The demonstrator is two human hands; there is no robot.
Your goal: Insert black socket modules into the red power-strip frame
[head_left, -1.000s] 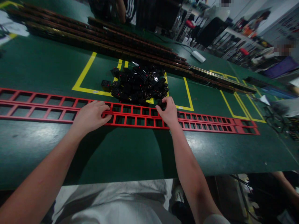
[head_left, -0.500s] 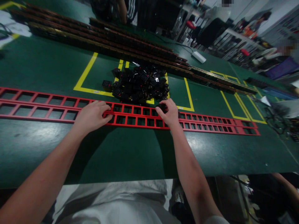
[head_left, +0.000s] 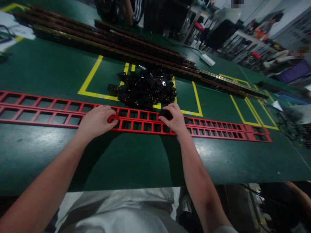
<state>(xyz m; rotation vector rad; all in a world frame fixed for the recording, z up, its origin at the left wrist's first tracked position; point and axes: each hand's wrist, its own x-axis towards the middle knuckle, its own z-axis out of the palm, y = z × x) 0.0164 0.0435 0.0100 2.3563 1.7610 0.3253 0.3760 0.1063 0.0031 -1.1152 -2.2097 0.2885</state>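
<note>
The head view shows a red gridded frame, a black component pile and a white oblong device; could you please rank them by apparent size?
1. Red gridded frame
2. Black component pile
3. White oblong device

1. L hand [head_left: 96, 121]: bare, slim fingers, thumb nearest R hand.
2. R hand [head_left: 176, 119]: bare too, same slim build.
3. L forearm [head_left: 55, 171]: bare from wrist back, behind L hand, tapering twd wrist.
4. R forearm [head_left: 198, 171]: bare, behind R hand, also narrowing at wrist.
5. Sleeve [head_left: 224, 229]: pale grey, short, just a bit showing, well behind R hand.
6. Top [head_left: 128, 215]: lt grey/off-white, plain, loose, soft folds w/ darker shading, btwn & well behind both hands.
</note>
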